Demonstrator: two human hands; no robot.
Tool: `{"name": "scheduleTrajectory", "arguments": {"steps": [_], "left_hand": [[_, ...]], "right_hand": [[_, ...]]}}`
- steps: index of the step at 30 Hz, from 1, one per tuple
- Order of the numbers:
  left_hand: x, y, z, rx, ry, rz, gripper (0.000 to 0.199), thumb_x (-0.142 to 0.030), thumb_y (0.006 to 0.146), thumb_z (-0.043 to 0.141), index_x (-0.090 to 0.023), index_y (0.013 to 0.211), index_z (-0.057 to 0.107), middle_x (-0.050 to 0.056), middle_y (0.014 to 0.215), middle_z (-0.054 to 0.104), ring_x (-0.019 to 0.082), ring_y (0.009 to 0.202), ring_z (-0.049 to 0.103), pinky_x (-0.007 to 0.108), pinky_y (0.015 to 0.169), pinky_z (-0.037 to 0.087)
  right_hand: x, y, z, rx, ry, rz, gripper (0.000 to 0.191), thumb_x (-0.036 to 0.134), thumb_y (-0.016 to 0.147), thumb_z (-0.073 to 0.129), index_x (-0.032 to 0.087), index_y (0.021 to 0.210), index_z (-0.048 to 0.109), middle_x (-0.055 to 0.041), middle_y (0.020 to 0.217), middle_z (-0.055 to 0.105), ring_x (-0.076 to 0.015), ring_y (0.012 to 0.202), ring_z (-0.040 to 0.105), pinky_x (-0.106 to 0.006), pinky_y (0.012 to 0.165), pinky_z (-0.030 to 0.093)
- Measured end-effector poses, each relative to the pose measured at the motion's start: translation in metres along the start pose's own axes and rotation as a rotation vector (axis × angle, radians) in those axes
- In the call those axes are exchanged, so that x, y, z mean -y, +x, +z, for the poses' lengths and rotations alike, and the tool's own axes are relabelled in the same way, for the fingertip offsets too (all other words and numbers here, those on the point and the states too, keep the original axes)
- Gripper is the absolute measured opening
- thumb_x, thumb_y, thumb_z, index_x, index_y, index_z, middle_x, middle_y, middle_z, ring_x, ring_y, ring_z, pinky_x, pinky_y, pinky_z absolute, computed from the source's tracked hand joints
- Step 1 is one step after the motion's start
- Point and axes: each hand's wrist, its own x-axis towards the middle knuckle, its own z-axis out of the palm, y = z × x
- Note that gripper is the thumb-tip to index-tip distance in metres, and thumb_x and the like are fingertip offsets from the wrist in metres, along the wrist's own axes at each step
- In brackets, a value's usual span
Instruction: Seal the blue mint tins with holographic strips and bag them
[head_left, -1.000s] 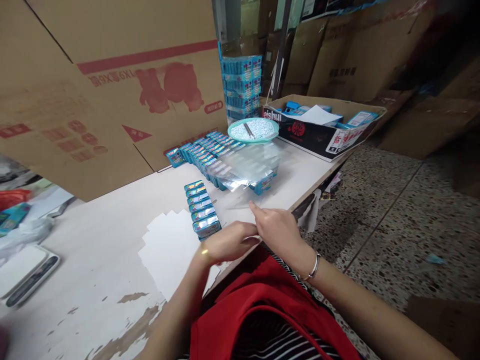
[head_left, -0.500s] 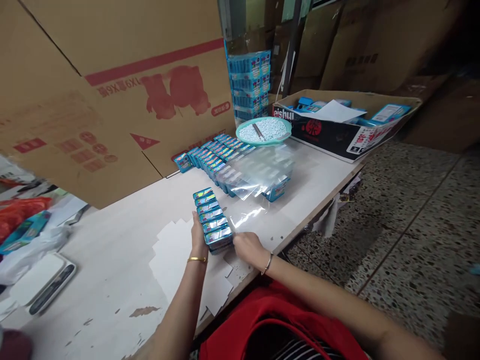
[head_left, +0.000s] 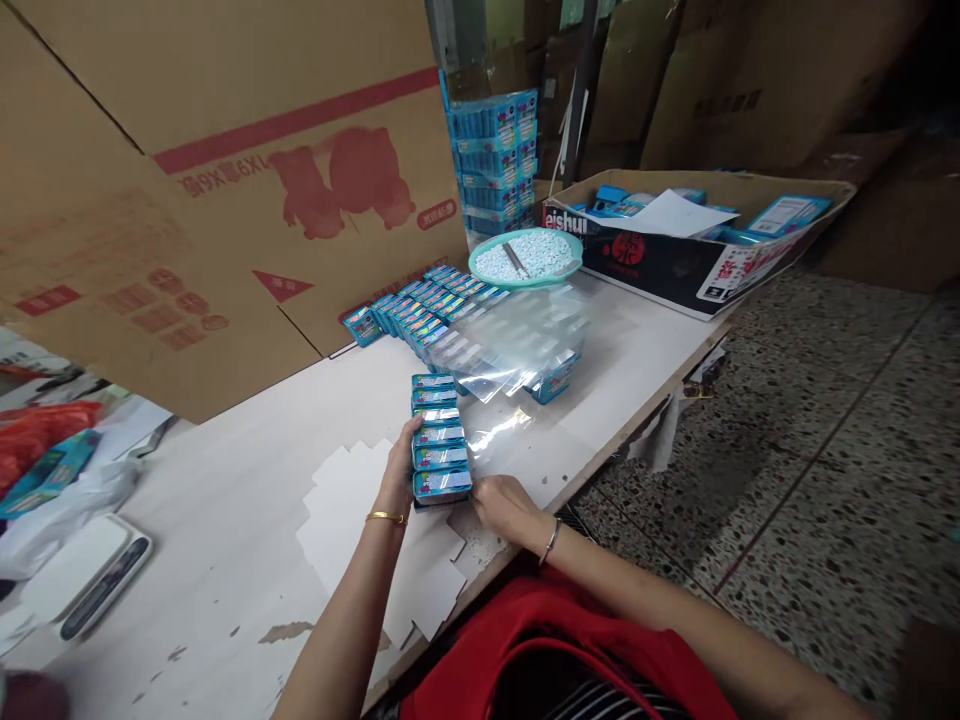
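A short row of several small blue tins [head_left: 439, 440] stands on edge on the white table [head_left: 225, 520]. My left hand [head_left: 399, 468] presses against the row's left side with the fingers wrapped around it. My right hand [head_left: 504, 506] grips the nearest tin at the row's near right end. A clear plastic bag [head_left: 517, 345] lies just beyond the row, partly covering a longer line of the same blue tins [head_left: 420, 315]. Blank white card pieces [head_left: 352, 520] lie under my left wrist.
A teal bowl of small white tablets [head_left: 526, 258] sits at the far table edge beside an open carton [head_left: 697, 250] holding blue packs and paper. Stacked blue boxes [head_left: 495, 160] stand behind. A large cardboard sheet [head_left: 225, 180] leans along the left. A white scale [head_left: 82, 570] lies at left.
Both hands left the plastic bag, moved to the short row of tins and closed on it. The row has swung to point more straight away from me.
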Motion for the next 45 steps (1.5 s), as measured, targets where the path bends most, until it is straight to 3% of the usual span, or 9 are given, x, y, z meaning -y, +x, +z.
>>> {"name": "scheduleTrajectory", "arguments": {"steps": [4,9,13,18,23,27,32,37,45], "left_hand": [[-0.003,-0.027,-0.01,-0.047,-0.063,0.148,0.034,-0.038,0.074,0.067,-0.014,0.098,0.064,0.004,0.076,0.073,0.019,0.061,0.069,0.03,0.061,0.058],[-0.014,-0.102,-0.054,-0.161,-0.177,0.181,0.043,-0.043,0.07,0.065,-0.015,0.102,0.062,0.005,0.076,0.073,0.022,0.062,0.069,0.035,0.06,0.059],[-0.012,-0.172,-0.094,-0.408,-0.144,0.152,0.046,-0.047,0.068,0.06,-0.016,0.102,0.062,0.006,0.071,0.071,0.024,0.055,0.067,0.039,0.051,0.057],[0.015,-0.218,-0.128,-0.65,-0.08,0.109,0.036,-0.04,0.061,0.064,-0.019,0.09,0.064,0.003,0.07,0.071,0.023,0.056,0.066,0.036,0.054,0.057],[0.049,-0.213,-0.135,-0.638,-0.039,0.025,0.022,-0.037,0.062,0.068,-0.022,0.078,0.063,0.001,0.071,0.07,0.022,0.06,0.065,0.033,0.054,0.055],[0.061,-0.197,-0.123,-0.561,-0.028,-0.012,0.017,-0.03,0.064,0.07,-0.022,0.077,0.063,0.001,0.074,0.07,0.021,0.068,0.068,0.03,0.059,0.055],[0.059,-0.189,-0.099,-0.284,0.02,-0.14,0.025,-0.033,0.066,0.074,-0.018,0.084,0.065,0.004,0.075,0.071,0.02,0.064,0.068,0.029,0.057,0.054],[0.055,-0.188,-0.087,-0.152,0.051,-0.1,0.035,-0.036,0.068,0.073,-0.016,0.096,0.067,0.007,0.081,0.073,0.022,0.069,0.07,0.03,0.06,0.055],[0.053,-0.173,-0.079,-0.223,0.042,-0.157,0.027,-0.036,0.072,0.07,-0.016,0.089,0.066,0.005,0.077,0.073,0.019,0.063,0.068,0.029,0.059,0.054]], "right_hand": [[0.004,-0.008,-0.021,-0.051,-0.126,-0.111,0.037,0.006,0.087,0.042,0.012,0.118,0.061,-0.0136,0.091,0.073,-0.0235,0.084,0.069,-0.03,0.069,0.043],[0.033,0.001,-0.043,-0.213,-0.27,-0.321,0.038,0.007,0.091,0.039,0.013,0.126,0.054,-0.0125,0.085,0.069,-0.0229,0.088,0.063,-0.034,0.079,0.04],[0.054,0.021,-0.012,-0.122,-0.24,-0.473,0.029,0.007,0.09,0.042,0.014,0.111,0.061,-0.0129,0.096,0.065,-0.0231,0.095,0.056,-0.035,0.08,0.04],[0.038,0.023,0.033,-0.098,0.084,-0.389,0.05,0.006,0.084,0.049,0.012,0.134,0.044,-0.0113,0.106,0.06,-0.0211,0.097,0.051,-0.034,0.086,0.042],[0.022,0.017,0.043,-0.157,0.309,-0.434,0.019,0.003,0.082,0.051,0.013,0.093,0.062,-0.0081,0.097,0.06,-0.0188,0.097,0.05,-0.03,0.089,0.042],[0.026,0.024,0.049,-0.222,0.333,-0.399,0.017,0.008,0.087,0.051,0.013,0.074,0.062,-0.0068,0.086,0.06,-0.0178,0.088,0.051,-0.03,0.085,0.041],[0.026,0.031,0.043,-0.182,0.507,-0.307,0.021,0.009,0.089,0.049,0.013,0.076,0.065,-0.0039,0.079,0.062,-0.0143,0.08,0.054,-0.026,0.077,0.041],[0.028,0.023,0.038,-0.259,0.636,-0.317,0.022,0.009,0.088,0.049,0.014,0.082,0.069,-0.0059,0.087,0.064,-0.0151,0.087,0.056,-0.027,0.082,0.042],[0.022,0.023,0.021,-0.359,0.818,-0.307,0.023,0.015,0.09,0.049,0.016,0.091,0.072,-0.0083,0.099,0.071,-0.0159,0.097,0.062,-0.028,0.091,0.044]]}}
